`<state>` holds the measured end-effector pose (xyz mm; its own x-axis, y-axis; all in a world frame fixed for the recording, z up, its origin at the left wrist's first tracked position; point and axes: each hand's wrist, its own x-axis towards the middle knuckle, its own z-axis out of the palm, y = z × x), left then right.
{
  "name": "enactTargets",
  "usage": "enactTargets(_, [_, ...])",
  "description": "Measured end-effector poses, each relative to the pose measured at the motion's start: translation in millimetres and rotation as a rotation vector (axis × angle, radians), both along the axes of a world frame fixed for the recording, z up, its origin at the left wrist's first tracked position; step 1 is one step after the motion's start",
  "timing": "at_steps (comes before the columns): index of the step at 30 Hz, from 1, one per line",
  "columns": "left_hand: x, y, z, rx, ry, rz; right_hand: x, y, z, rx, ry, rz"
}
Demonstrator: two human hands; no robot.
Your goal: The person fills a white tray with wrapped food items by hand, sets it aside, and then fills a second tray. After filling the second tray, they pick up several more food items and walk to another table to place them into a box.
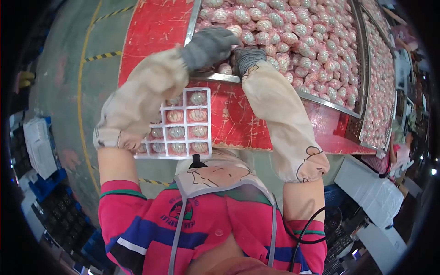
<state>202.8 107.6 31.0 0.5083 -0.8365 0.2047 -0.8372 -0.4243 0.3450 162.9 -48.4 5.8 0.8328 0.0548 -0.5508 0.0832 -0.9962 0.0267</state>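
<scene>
Both my hands wear grey gloves and reach over the near left corner of a metal-edged tray (215,77) full of wrapped, egg-shaped pieces (300,30). My left hand (211,45) is bent over the pieces, its fingertips blurred and partly hidden. Close beside it, my right hand (249,58) points down into the pieces, and its fingers are out of sight behind the glove's back. What either hand holds cannot be made out. A white compartment tray (209,123) with wrapped pieces in its cells lies below my left forearm, which covers part of it.
The trays stand on a worn red table (238,123). A second metal-edged tray (378,78) of pieces is on the right. A person in pink (401,153) is at the far right, near a white covered surface (369,188). White trays (41,146) are stacked at the left.
</scene>
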Motion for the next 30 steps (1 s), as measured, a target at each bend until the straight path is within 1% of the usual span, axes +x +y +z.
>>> enactTargets(1, [12.9,-20.8,-9.7,0.081,0.073,-0.079,-2.8,-3.3,2.6,0.008,0.0,-0.009])
enactTargets(2, [21.9,-37.7,-18.6,0.073,0.075,-0.087,-5.9,-7.5,5.8,0.0,0.003,-0.016])
enactTargets(4, [31.1,-60.7,-39.7,0.258,0.104,-0.122,-15.4,-17.7,11.6,0.028,-0.115,-0.007])
enactTargets(5, [31.0,-68.6,-56.2,0.263,0.107,-0.135,-18.5,-25.2,14.3,0.135,-0.104,-0.127])
enactTargets(6, [30.0,-76.6,-72.5,0.312,-0.106,-0.102,-19.5,-31.2,10.2,0.136,-0.104,-0.143])
enactTargets(7, [28.2,-82.8,-75.9,0.352,-0.318,-0.069,-21.1,-35.1,7.1,0.144,-0.174,-0.224])
enactTargets(8, [27.8,-88.0,-79.4,0.35,-0.314,-0.08,-23.3,-39.6,5.1,0.149,-0.241,-0.3])
enactTargets(9, [26.9,-91.7,-83.1,0.368,-0.296,-0.101,-26.5,-47.9,6.4,0.241,-0.256,-0.333])
enactTargets(10, [25.9,-93.3,-84.6,0.387,-0.28,-0.121,-31.5,-54.2,4.1,0.241,-0.251,-0.34])
enactTargets(12, [26.6,-91.3,-87.0,0.348,-0.31,-0.144,-43.3,-67.7,-5.4,0.54,-0.296,-0.453])
enactTargets(13, [26.3,-90.6,-85.6,0.33,-0.314,-0.145,-50.5,-72.6,-10.0,0.629,-0.288,-0.495])
enactTargets(14, [25.8,-89.8,-83.8,0.312,-0.318,-0.144,-59.4,-77.1,-12.7,0.626,-0.285,-0.5])
enactTargets(15, [25.9,-87.9,-81.5,0.376,-0.3,-0.173,-69.5,-80.8,-13.6,0.905,-0.343,-0.662])
enactTargets(16, [22.3,-86.1,-81.8,0.377,-0.297,-0.172,-79.1,-86.4,-12.9,1.186,-0.4,-0.819])
enactTargets(17, [20.5,-84.9,-80.9,0.406,-0.248,-0.175,-88.7,-99.1,-10.3,1.304,-0.382,-0.822])
enactTargets(18, [18.2,-82.6,-80.2,0.437,-0.198,-0.179,-96.6,-112.8,-11.7,1.308,-0.381,-0.82])
enactTargets(19, [16.1,-74.5,-79.8,0.369,-0.271,-0.197,-102.6,-120.8,-9.4,1.683,-0.288,-0.957])
enactTargets(20, [15.9,-70.9,-80.2,0.375,-0.273,-0.204,-110.6,-124.7,-8.8,2.057,-0.177,-1.087])
enactTargets(21, [15.4,-69.7,-80.5,0.362,-0.278,-0.198,-121.8,-127.1,-6.4,2.211,-0.245,-1.058])
enactTargets(22, [15.9,-71.3,-78.7,0.349,-0.286,-0.188,-126.2,-127.4,-3.4,2.217,-0.249,-1.054])
enactTargets(24, [11.9,-75.5,-76.3,0.388,-0.273,-0.17,-130.3,-127.6,-1.0,2.665,-0.101,-0.995])
enactTargets(25, [7.9,-77.9,-83.4,0.345,-0.316,-0.109,-133.3,-124.5,1.9,2.696,-0.139,-1.055])
enactTargets(26, [4.2,-80.8,-92.5,0.302,-0.358,-0.053,-132.6,-128.2,-3.9,2.709,-0.143,-1.053])
enactTargets(27, [6.0,-86.1,-101.3,0.354,-0.355,-0.047,-132.9,-133.1,-14.0,2.841,-0.084,-1.093])
enactTargets(28, [4.3,-89.5,-94.6,0.361,-0.354,-0.053,-133.5,-136.3,-21.9,2.969,-0.018,-1.132])
enactTargets(30, [7.7,-95.7,-77.2,0.442,-0.267,-0.038,-136.1,-139.2,-33.0,3.001,-0.033,-1.101])
